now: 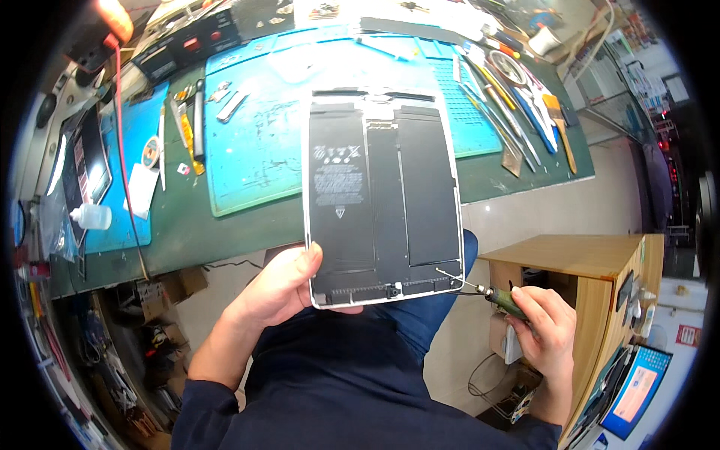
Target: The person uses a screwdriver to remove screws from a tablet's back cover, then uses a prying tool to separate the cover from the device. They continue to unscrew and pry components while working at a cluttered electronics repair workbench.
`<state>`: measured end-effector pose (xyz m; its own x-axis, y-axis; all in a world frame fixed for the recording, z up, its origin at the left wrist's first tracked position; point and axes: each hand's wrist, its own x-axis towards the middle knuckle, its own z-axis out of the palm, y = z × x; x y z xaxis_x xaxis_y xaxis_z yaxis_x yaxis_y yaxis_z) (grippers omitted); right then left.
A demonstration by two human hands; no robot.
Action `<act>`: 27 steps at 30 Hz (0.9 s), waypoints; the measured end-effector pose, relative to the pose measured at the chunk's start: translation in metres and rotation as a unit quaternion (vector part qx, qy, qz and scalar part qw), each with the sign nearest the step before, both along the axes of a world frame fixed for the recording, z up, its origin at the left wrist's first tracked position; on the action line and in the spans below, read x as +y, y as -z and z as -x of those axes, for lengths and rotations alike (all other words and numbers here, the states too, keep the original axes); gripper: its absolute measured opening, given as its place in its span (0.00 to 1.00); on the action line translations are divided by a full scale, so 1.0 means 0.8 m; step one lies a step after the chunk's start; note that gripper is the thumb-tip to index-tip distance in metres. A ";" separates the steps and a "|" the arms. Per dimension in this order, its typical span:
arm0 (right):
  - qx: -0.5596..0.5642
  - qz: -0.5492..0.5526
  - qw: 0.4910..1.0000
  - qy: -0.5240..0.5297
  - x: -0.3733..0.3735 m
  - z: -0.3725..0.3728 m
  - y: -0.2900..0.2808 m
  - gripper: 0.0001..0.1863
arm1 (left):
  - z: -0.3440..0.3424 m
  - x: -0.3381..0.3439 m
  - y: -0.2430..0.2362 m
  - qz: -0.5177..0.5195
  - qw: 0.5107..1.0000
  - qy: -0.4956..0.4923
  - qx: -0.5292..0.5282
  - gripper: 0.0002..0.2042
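White-rimmed tablet shell point(382, 199), opened, black battery cells and boards showing inside, held up in the air over the lap and in front of the green bench top point(225, 232). Long axis running away from the body, near short edge low by the hands, far short edge up over the blue work mat point(255, 142). Left hand point(281, 289) clamped on the near left corner, thumb lying over the inner face, fingers hidden behind the back. Right hand point(544, 330) closed round a slim green-handled rotary tool point(499, 298), lower and off to the right of the shell, just in front of a wooden cabinet point(592, 277). Tool tip pointing left toward the near right corner, close against the rim; whether touching or a hair apart, too small to tell. Thin pale wire point(450, 276) standing up near that same corner. So: left hand already on the shell, right hand beside it, gap only along the tool's length, working point on the bottom right edge. Tweezers and pry tools point(510, 112) spread well apart at the far right of the mat, a small white bottle point(91, 217) far to the left.
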<state>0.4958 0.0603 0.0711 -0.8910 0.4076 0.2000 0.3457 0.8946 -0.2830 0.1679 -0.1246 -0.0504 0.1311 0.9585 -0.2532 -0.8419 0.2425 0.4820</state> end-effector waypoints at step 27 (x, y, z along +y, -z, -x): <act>-0.013 -0.076 0.995 0.059 0.019 -0.005 0.027 0.28 | -0.118 -0.014 0.000 0.042 0.901 -0.332 0.275 0.18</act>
